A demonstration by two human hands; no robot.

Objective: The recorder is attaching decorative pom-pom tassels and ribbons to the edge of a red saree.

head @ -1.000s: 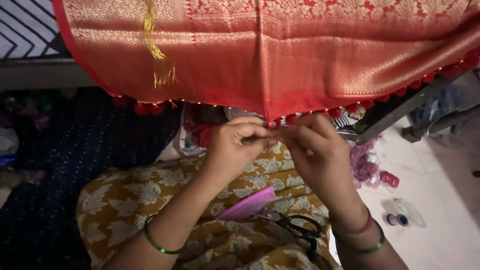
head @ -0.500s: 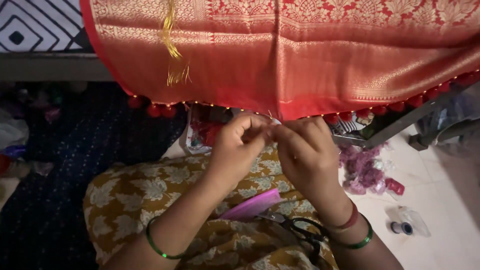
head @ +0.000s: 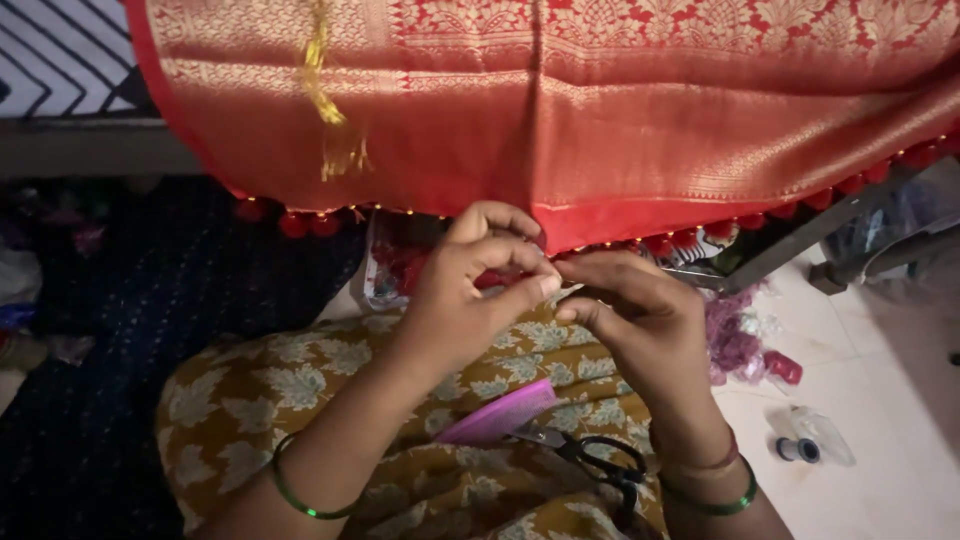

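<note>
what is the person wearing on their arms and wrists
Both forearms are bare, no sleeves showing. The left hand has one thin green bangle up the forearm. The right hand has a green bangle and a reddish thread band at the wrist.

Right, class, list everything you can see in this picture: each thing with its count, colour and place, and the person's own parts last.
Woven cloth: one, red with gold patterns, hanging across the top.
Pompoms: a row, red, along the cloth's lower edge.
Tassel: one, yellow, on the cloth, upper left.
Lid-like disc: one, purple, on the lap.
Scissors: one, black-handled, on the lap beside the disc.
Bangles: green, on both wrists.
Left hand: pinching at the cloth's edge.
Right hand: fingertips pinched, close to the left.
</note>
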